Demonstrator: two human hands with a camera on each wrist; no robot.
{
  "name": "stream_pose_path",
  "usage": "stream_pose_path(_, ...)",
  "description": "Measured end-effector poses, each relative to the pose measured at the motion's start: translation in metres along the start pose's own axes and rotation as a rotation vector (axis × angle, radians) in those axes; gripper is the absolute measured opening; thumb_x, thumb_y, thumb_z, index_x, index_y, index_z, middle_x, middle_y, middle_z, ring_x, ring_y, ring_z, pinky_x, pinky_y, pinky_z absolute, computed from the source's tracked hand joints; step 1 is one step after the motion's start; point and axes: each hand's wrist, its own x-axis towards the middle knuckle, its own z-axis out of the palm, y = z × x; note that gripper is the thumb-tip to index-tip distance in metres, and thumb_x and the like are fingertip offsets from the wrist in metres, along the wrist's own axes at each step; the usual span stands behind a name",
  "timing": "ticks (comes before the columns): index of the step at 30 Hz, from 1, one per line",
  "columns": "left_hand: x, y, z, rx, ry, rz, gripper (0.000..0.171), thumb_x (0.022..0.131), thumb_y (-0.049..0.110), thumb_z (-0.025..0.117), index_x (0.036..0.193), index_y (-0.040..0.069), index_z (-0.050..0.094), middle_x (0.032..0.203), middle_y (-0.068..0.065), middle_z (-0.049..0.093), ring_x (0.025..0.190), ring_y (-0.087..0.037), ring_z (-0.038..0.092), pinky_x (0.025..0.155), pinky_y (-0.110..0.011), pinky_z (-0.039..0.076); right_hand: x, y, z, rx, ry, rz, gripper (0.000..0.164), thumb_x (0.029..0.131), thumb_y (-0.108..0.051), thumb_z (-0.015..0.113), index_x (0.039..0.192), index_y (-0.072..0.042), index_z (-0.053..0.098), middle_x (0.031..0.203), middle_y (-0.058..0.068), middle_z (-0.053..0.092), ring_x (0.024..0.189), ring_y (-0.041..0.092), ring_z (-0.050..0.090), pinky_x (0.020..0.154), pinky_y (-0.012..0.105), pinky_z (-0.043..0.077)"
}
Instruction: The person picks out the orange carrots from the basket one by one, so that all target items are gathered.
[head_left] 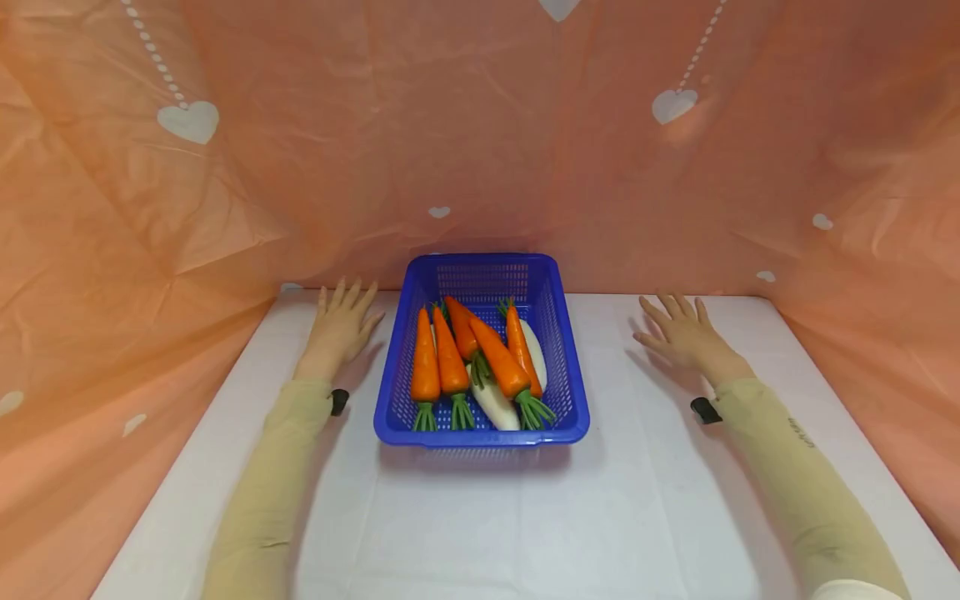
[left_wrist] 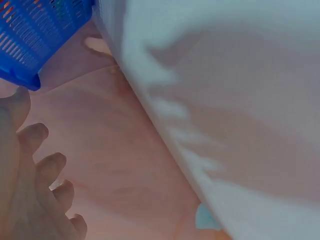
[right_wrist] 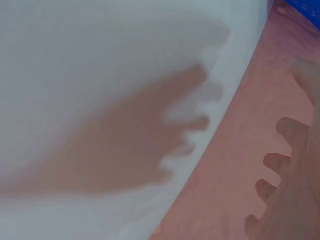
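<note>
A blue plastic basket (head_left: 482, 437) with slotted walls stands at the middle of the table's far side. Several orange carrots (head_left: 426, 358) with green stem ends lie inside it. Under and beside them are a white radish-like vegetable (head_left: 497, 404) and another white piece (head_left: 534, 354), partly hidden by a carrot. Left of the basket, my left hand (head_left: 339, 329) hovers with its fingers spread, holding nothing. On the other side, my right hand (head_left: 688, 335) is also spread and holds nothing, farther from the basket. Both wrist views show the hands' shadows on the white surface below.
The basket stands on a white-covered table (head_left: 480, 525). An orange curtain (head_left: 480, 125) with white hearts hangs close behind the table and along both sides. Each wrist bears a small dark device, such as the one on the right wrist (head_left: 705, 410).
</note>
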Motion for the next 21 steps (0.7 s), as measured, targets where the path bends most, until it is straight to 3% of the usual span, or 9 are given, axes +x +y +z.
stream_pose_path(7,-0.003,0.001,-0.008,-0.015,-0.033,0.01,0.058,0.104,0.039,0.033,0.152,0.007,0.023,0.154,-0.024,0.015,0.142,-0.041,0.001,0.11,-0.056,-0.011,-0.001,0.003,-0.015,0.021,-0.034,-0.037,0.079,0.095,-0.044,0.054,0.147,0.007,0.023,0.147,0.035,0.018,0.133,0.053,0.018,0.106,0.067,0.009)
stream_pose_path(14,-0.01,0.005,-0.026,-0.064,-0.034,-0.007,0.058,0.104,0.039,0.035,0.148,0.002,0.031,0.152,-0.027,0.019,0.141,-0.044,0.009,0.11,-0.06,-0.003,-0.003,-0.003,-0.035,0.264,-0.098,-0.028,0.073,0.096,-0.036,0.056,0.145,0.009,0.026,0.146,0.034,0.024,0.134,0.051,0.021,0.106,0.063,0.018)
stream_pose_path(17,-0.012,0.006,-0.033,-0.186,-0.068,-0.001,0.061,0.104,0.043,0.032,0.147,-0.001,0.032,0.149,-0.028,0.027,0.137,-0.045,0.023,0.111,-0.059,0.01,-0.004,-0.008,-0.044,0.332,-0.087,-0.014,0.073,0.097,-0.04,0.055,0.147,0.005,0.027,0.147,0.03,0.027,0.134,0.049,0.024,0.106,0.063,0.021)
stream_pose_path(21,-0.013,0.001,-0.037,-0.418,-0.123,0.031,0.059,0.104,0.041,0.035,0.143,-0.004,0.037,0.139,-0.026,0.044,0.123,-0.045,0.044,0.103,-0.057,0.033,-0.003,-0.021,-0.055,0.466,-0.054,-0.027,0.07,0.097,-0.037,0.056,0.149,-0.001,0.026,0.149,0.025,0.029,0.134,0.047,0.027,0.105,0.062,0.025)
